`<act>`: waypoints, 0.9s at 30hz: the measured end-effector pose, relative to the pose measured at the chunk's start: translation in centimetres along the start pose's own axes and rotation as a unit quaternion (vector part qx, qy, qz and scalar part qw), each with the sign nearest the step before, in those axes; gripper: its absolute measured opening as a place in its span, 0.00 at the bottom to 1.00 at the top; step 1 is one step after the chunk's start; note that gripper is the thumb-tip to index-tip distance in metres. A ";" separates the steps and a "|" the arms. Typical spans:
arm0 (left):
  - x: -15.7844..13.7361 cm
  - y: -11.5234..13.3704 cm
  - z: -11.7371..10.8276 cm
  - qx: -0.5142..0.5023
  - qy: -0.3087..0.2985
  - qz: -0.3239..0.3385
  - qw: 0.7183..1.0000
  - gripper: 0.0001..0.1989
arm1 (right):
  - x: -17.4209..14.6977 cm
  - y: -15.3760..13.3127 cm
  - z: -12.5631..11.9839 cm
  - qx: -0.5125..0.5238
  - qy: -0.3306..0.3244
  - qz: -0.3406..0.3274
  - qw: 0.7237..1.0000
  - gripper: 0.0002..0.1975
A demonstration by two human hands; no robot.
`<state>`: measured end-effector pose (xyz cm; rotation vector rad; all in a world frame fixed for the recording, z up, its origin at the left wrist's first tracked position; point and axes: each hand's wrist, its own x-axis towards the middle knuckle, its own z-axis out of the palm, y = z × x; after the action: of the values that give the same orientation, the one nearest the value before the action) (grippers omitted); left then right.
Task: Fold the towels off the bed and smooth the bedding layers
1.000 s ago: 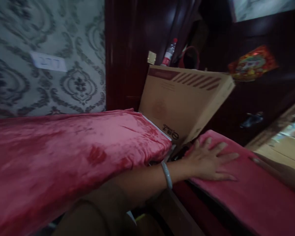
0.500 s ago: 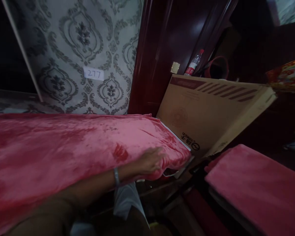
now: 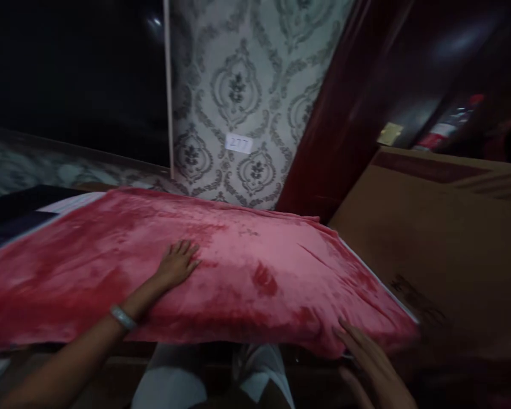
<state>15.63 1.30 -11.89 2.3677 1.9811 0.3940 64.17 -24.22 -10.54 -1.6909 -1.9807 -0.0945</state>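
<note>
A pink plush blanket with darker red patches is spread over a long surface in front of me, its near edge hanging down. Flat on its left half rests my left hand, fingers spread, a silver band around the wrist. At the lower right, my right hand is beside the blanket's near edge, its fingers stretched out and somewhat blurred. Whether its fingertips touch the cloth I cannot tell. A few creases run across the blanket's right end, along a pale border.
Against the dark red door frame leans a large cardboard box, with a red-capped bottle behind it. A dark screen stands at the left. Patterned wallpaper bears a paper label reading 277.
The view has turned left. My left hand has moved from the blanket's right end to its left half, fingers now spread. My right hand has come into view at the lower right.
</note>
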 end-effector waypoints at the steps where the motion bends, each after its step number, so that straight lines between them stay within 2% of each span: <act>1: -1.2 -0.5 -0.5 0.004 0.002 -0.011 1.000 0.31 | 2.3 -0.5 1.9 0.032 -0.016 -0.023 0.999 0.32; 6: -5.0 -4.5 -1.0 0.058 0.016 -0.100 0.993 0.32 | 12.7 -2.8 10.0 0.090 -0.006 -0.091 0.992 0.29; 9: -6.8 -8.3 -1.2 0.082 0.043 -0.171 0.981 0.32 | 16.1 -2.2 13.8 0.066 -0.006 -0.106 0.992 0.29; 12: -8.6 -11.1 -2.3 0.095 0.044 -0.237 0.966 0.32 | 16.4 -0.3 16.9 0.029 -0.015 -0.082 0.996 0.31; 14: -9.5 -11.7 -3.4 0.100 0.039 -0.271 0.957 0.33 | 15.6 0.9 18.4 0.019 -0.008 -0.068 0.997 0.31; 20: -10.5 -9.9 -5.9 0.104 0.059 -0.309 0.944 0.32 | 14.1 2.5 19.7 0.024 0.008 -0.077 0.997 0.32; 24: -10.6 -9.8 -5.6 0.097 0.071 -0.311 0.943 0.32 | 14.5 3.4 20.1 0.033 0.009 -0.103 0.994 0.34; 27: -10.7 -12.3 -4.3 0.100 0.080 -0.312 0.942 0.33 | 14.4 4.2 20.6 0.039 0.006 -0.109 0.993 0.33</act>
<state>1.20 -7.40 -11.88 1.6797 2.8041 0.3684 59.89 -2.55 -23.15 -1.4175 -2.1271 -0.1030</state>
